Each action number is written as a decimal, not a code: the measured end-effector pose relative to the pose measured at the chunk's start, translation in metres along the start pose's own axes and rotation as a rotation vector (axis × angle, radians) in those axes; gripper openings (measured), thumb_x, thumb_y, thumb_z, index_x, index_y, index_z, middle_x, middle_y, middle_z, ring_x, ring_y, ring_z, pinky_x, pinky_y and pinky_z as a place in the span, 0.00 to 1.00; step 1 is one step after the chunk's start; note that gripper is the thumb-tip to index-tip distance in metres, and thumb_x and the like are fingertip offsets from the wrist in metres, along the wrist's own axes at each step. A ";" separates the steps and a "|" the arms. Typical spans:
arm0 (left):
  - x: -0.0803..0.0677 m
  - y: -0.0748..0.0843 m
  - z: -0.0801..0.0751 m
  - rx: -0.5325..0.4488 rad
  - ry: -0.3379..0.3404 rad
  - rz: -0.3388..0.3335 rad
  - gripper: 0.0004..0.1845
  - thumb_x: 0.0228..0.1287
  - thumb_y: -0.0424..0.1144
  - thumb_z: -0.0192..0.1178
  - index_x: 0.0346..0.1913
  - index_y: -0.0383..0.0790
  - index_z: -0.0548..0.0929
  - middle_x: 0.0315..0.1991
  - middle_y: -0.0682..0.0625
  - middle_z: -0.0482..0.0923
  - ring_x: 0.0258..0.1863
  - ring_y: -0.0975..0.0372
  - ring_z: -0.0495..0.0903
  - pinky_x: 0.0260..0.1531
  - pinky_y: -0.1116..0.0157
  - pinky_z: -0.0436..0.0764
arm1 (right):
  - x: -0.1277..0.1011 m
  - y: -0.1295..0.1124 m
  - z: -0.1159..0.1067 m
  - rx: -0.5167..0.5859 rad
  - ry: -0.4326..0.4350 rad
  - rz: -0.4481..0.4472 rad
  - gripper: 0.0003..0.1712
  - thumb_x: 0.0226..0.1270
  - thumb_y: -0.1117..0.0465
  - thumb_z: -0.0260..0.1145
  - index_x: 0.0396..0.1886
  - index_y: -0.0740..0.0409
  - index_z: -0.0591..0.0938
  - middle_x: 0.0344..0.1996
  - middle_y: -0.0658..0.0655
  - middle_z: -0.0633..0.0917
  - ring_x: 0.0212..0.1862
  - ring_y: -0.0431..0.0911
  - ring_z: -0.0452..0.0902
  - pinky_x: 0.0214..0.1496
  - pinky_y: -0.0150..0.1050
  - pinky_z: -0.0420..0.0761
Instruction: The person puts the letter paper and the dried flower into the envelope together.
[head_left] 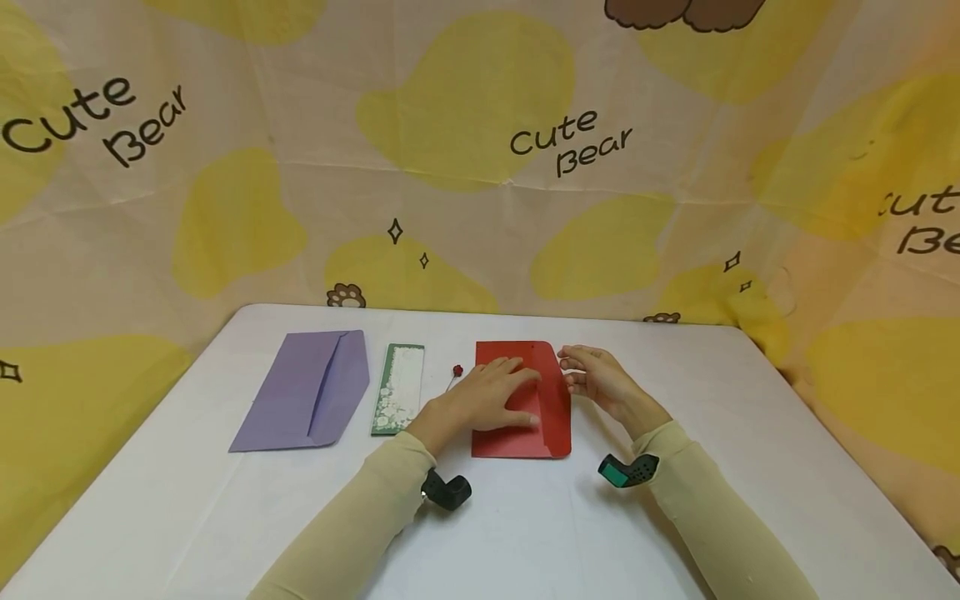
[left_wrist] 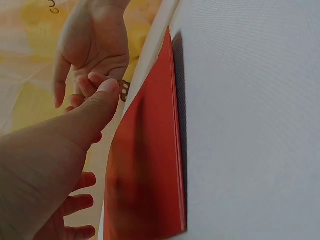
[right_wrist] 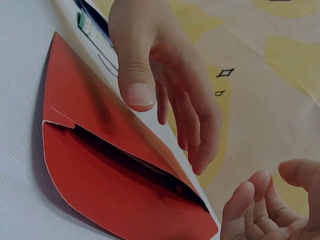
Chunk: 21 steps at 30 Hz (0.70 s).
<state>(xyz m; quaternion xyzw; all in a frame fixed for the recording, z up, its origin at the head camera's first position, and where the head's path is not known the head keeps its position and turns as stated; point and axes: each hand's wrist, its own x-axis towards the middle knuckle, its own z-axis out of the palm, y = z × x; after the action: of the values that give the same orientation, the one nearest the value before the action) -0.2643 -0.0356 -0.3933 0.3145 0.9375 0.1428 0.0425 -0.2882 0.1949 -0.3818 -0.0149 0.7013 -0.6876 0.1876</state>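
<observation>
Two hands on flat red paper envelope (head_left: 525,417): left hand (head_left: 487,398) presses it flat, right hand (head_left: 596,379) relaxed, empty beside flap. Next, probably: lift flap.

Your head camera: high, looking forward and down across white table (head_left: 525,533) toward bear-print backdrop (head_left: 480,167); takes in both forearms and whole spread. Your left wrist camera: low, close, skims table along red envelope (left_wrist: 145,170), past left hand (left_wrist: 55,165), facing right hand (left_wrist: 92,45). Your right wrist camera: close, low, faces opposite way, into envelope's open mouth, left hand above. All three views share red envelope and both hands; backdrop behind in each.
</observation>
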 end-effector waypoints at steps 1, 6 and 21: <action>0.000 0.000 0.000 0.000 -0.001 0.001 0.38 0.64 0.66 0.61 0.74 0.58 0.67 0.78 0.44 0.61 0.79 0.50 0.58 0.75 0.45 0.63 | 0.000 0.000 0.000 -0.001 -0.001 0.001 0.23 0.82 0.52 0.51 0.61 0.67 0.70 0.34 0.47 0.81 0.29 0.37 0.77 0.38 0.27 0.83; 0.000 0.000 -0.005 -0.010 0.008 0.005 0.37 0.65 0.64 0.61 0.74 0.57 0.67 0.78 0.44 0.61 0.79 0.51 0.58 0.74 0.44 0.64 | 0.001 0.000 0.000 -0.017 0.013 0.015 0.27 0.82 0.51 0.51 0.65 0.68 0.68 0.36 0.48 0.81 0.30 0.37 0.77 0.39 0.26 0.83; -0.007 0.000 -0.018 -0.032 0.032 -0.011 0.38 0.66 0.63 0.62 0.75 0.55 0.67 0.79 0.43 0.60 0.79 0.50 0.58 0.73 0.42 0.65 | -0.002 -0.002 0.007 -0.050 -0.004 0.008 0.26 0.81 0.51 0.53 0.65 0.67 0.70 0.36 0.49 0.80 0.30 0.37 0.76 0.38 0.26 0.82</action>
<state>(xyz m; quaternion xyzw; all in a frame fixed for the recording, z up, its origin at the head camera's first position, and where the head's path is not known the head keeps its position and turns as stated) -0.2619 -0.0439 -0.3757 0.3065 0.9373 0.1623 0.0333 -0.2846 0.1890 -0.3795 -0.0180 0.7180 -0.6689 0.1913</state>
